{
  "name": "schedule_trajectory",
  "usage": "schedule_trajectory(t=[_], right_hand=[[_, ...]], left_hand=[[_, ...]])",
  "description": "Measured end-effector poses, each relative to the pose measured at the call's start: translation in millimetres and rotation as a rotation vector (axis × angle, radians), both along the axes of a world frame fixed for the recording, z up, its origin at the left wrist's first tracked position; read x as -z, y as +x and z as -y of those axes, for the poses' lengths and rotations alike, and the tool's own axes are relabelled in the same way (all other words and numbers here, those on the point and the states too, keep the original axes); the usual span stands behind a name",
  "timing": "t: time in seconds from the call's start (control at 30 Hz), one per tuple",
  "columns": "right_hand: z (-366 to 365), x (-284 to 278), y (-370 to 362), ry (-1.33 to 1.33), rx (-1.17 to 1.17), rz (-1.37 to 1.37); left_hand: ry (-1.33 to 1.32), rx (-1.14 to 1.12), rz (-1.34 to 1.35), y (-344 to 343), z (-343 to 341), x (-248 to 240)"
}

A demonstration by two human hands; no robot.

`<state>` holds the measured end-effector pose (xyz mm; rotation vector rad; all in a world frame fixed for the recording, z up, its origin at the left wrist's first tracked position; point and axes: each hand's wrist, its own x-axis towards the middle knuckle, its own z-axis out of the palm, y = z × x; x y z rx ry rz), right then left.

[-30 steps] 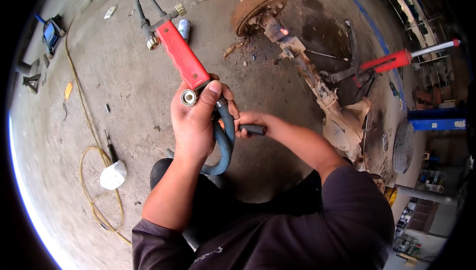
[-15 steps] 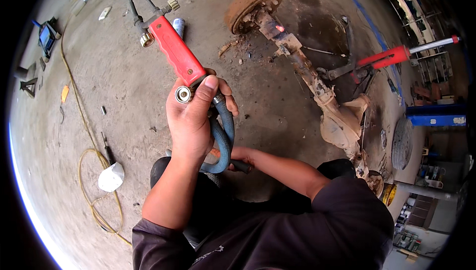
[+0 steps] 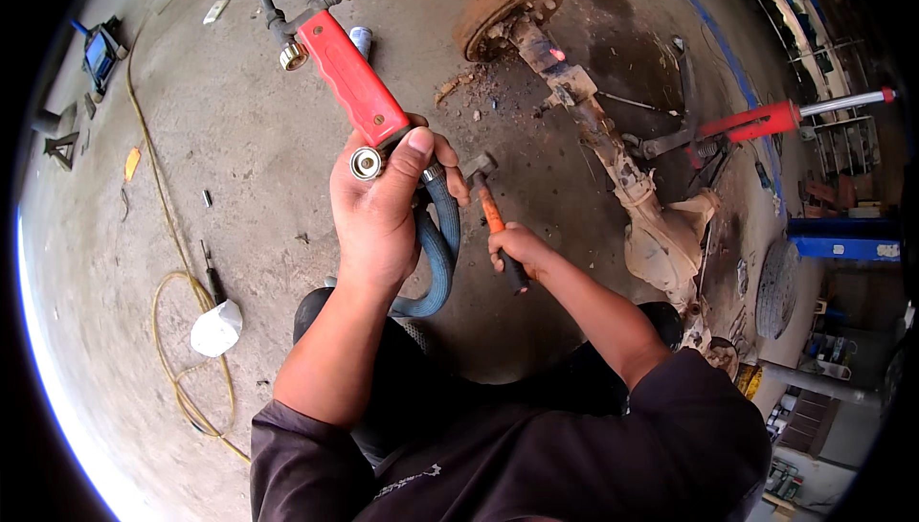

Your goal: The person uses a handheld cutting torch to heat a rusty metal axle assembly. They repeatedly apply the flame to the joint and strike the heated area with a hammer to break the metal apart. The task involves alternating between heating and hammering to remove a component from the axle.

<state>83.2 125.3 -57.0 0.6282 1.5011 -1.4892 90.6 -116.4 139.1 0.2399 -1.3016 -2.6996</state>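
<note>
My left hand (image 3: 381, 198) is closed round the lower end of a gas torch (image 3: 350, 74) with a red grip, brass knobs and two dark tubes running up past the top edge. A blue hose (image 3: 442, 235) loops down from it beside my wrist. In my right hand (image 3: 520, 250) is a hammer (image 3: 490, 208), held by its orange and black handle, with its metal head up near my left fingertips. Ahead and to the right lies a rusty axle (image 3: 613, 153) with a brake drum (image 3: 504, 12) at its far end. A small spot on the axle glows pinkish red.
A red jack (image 3: 756, 123) stands against the axle on the right. Rust flakes (image 3: 469, 86) lie below the drum. On the left floor are a yellow hose (image 3: 177, 278), a white cup-like piece (image 3: 216, 329) and a blue-screened device (image 3: 99, 53). A spray can (image 3: 361, 38) sits behind the torch.
My right hand has come forward and right from behind the blue hose, bringing the hammer into plain sight. The torch stays in my left hand, and the view has shifted slightly.
</note>
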Motion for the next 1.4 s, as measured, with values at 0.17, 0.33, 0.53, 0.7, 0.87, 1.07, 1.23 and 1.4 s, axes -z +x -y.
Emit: schedule_trajectory(t=[0.17,0.33,0.53,0.7,0.87,1.07,1.23,1.4], right_hand=[[70,122,124,-0.332,-0.31,0.527],[62,-2,-23,-0.379,-0.331,0.386],[12,-48,-115,0.249,-0.011,-0.343],[53,15,-1,-0.16,-0.152,0.031],[92,92,74,-0.422,-0.419,0.016],[-21,-6,-117,-0.176,-0.151,0.328],[-16,-10,-79,0.161,0.007,-0.166],[51,76,69,-0.195,-0.176,0.413]], left_hand=[[0.031,0.074,0.026,-2,-12,0],[0.035,0.085,0.096,5,-1,4],[0.075,0.069,0.015,-3,1,2],[0.085,0.053,0.011,7,1,-4],[0.053,0.102,0.015,14,-3,-3],[0.052,0.132,-0.012,18,1,5],[0.078,0.067,0.003,11,5,-1],[0.094,0.094,0.001,1,-2,6]])
